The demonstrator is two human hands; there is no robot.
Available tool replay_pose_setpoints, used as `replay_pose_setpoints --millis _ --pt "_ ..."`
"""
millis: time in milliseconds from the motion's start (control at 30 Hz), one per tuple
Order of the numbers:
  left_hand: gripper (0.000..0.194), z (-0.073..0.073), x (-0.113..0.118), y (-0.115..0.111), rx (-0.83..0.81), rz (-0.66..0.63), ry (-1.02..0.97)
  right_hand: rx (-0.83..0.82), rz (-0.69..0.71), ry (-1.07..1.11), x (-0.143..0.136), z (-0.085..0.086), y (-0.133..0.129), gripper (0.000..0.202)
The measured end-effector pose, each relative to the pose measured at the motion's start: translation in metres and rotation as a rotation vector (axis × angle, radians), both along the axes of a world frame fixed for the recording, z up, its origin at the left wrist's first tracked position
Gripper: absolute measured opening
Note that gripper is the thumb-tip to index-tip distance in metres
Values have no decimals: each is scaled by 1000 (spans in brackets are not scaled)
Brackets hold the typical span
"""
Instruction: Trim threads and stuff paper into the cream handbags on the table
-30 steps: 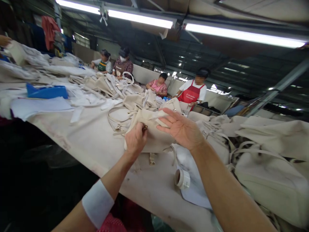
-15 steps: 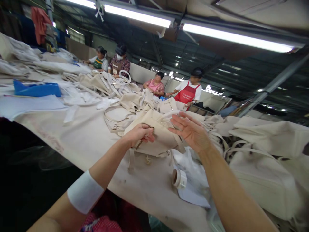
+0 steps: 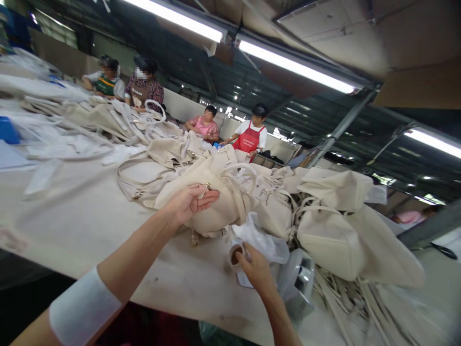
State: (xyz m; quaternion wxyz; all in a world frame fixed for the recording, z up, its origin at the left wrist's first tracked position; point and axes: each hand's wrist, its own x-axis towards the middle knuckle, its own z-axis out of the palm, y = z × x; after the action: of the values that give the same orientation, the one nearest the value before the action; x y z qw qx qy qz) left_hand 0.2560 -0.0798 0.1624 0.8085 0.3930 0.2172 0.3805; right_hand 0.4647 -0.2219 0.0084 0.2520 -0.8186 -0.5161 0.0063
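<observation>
A cream handbag (image 3: 216,214) lies on its side in front of me, with straps and loose material around it. My left hand (image 3: 194,202) is at its upper face, thumb and fingers closed on a small zipper pull (image 3: 206,188) with gold-coloured metal. To the right and nearer to me, my right hand (image 3: 256,266) grips the rim of a white roll (image 3: 231,259) with a brown core, its fingers at the core's opening. Whether the roll is tape or labels I cannot tell. Clear plastic (image 3: 264,240) lies just behind that hand.
More cream bags (image 3: 327,235) are heaped on the right, with loose straps (image 3: 338,302) below them. White pieces and bags cover the far left of the table (image 3: 90,221). A blue object (image 3: 9,130) sits at the left edge. Several co-workers are beyond the heap.
My right hand has gone from open above the bag down to the white roll and taken hold of it. My left hand stays at the zipper pull. The view has swung right.
</observation>
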Motion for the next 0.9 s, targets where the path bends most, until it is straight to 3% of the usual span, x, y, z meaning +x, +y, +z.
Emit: replay_pose_setpoints --millis 133,233,500,633,733,800,900 --pt "23 11 8 -4 -133 95 -172 31 20 42 10 -12 -11 37" --pt "30 9 7 3 -168 227 -244 53 -36 -19 12 -22 -22 30" --pt "34 -8 7 60 -147 402 -197 277 -86 -113 32 -16 -45 41" --pt "35 1 18 93 -204 422 -120 280 -170 -114 61 -9 -25 42" --pt "32 5 21 104 -207 381 -63 254 -227 -122 82 -2 4 42" --pt "30 1 18 102 -199 359 -35 223 -245 -133 91 1 24 40" --pt "28 -17 10 92 -195 350 -2 168 -243 -149 95 0 50 30"
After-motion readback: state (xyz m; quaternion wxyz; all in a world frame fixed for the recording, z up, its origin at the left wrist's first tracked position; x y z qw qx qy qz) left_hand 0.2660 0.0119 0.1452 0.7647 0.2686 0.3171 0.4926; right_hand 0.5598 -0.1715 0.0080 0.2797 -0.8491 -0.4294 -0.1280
